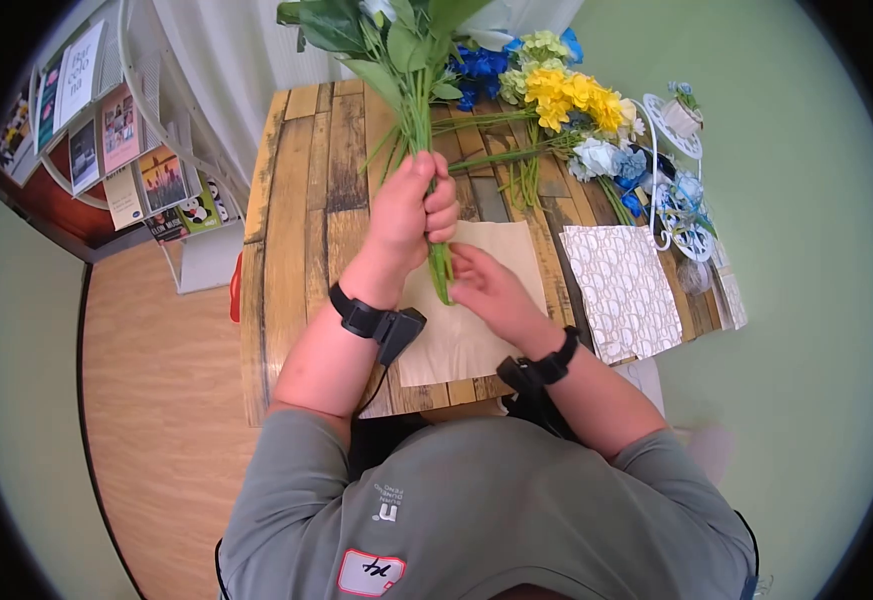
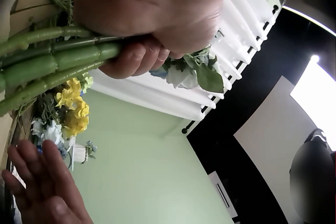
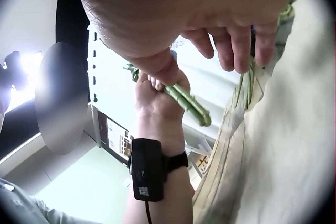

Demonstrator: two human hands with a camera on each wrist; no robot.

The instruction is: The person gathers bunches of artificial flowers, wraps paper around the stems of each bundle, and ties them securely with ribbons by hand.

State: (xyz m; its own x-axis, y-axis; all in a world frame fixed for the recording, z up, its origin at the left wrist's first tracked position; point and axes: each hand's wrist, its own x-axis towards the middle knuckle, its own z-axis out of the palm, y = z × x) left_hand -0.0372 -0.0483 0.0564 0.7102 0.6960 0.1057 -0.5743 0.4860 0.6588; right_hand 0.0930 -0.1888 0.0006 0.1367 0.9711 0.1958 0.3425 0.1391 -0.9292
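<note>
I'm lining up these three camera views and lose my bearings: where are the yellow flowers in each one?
Head view: the yellow flowers are near the top, right of centre.
Left wrist view: left of centre, below the held stems.
Right wrist view: not in it.
Shared landmark: those stems, gripped by the left hand, show in all three.

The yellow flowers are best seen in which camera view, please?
The head view: the yellow flowers show clearly, unobstructed from above. The left wrist view shows them blurrier, beyond the green stems; the right wrist view shows none.
</note>
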